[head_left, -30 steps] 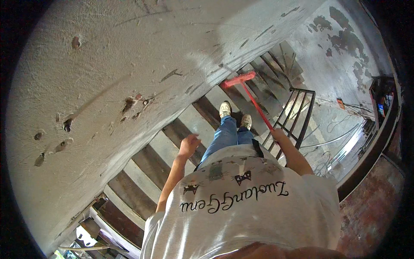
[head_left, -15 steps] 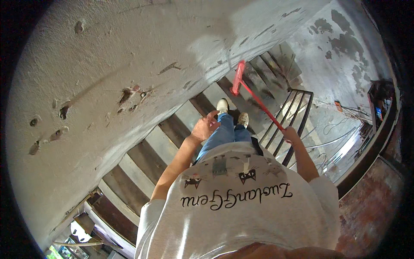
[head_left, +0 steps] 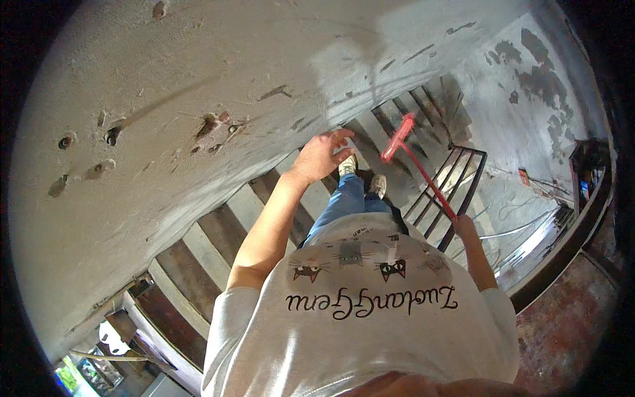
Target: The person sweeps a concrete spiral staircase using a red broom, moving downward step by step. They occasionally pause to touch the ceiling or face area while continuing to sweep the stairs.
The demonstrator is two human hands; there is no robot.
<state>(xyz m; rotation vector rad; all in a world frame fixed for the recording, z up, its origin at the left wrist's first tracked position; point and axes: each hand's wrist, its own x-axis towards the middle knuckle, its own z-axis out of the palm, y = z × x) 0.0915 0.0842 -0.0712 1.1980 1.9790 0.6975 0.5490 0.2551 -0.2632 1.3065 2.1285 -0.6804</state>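
Note:
In my right hand (head_left: 465, 227) is the red handle of a long-handled broom (head_left: 423, 173); the fingers are wrapped round its near end. Its red crosswise head (head_left: 398, 137) is out ahead over the stairs, beyond my feet. Whether the head touches a step I cannot tell, and its underside is hidden. My left hand (head_left: 323, 156) is raised in front of me near the wall, empty, with the fingers apart and loosely bent. Below it, my light shoes (head_left: 348, 165) stand on the stairs (head_left: 246, 210).
A rough plastered wall (head_left: 172, 159) with holes runs along the left of the stairs. On the right stands a dark metal railing (head_left: 477, 173), with cables and long strips lying on the floor (head_left: 512, 198) beyond it. Clutter (head_left: 112, 341) shows at the lower left.
My left hand has lifted forward and toward the wall, its fingers spreading more. The broom and my right hand have shifted slightly right and lower in the picture, along with a small camera movement.

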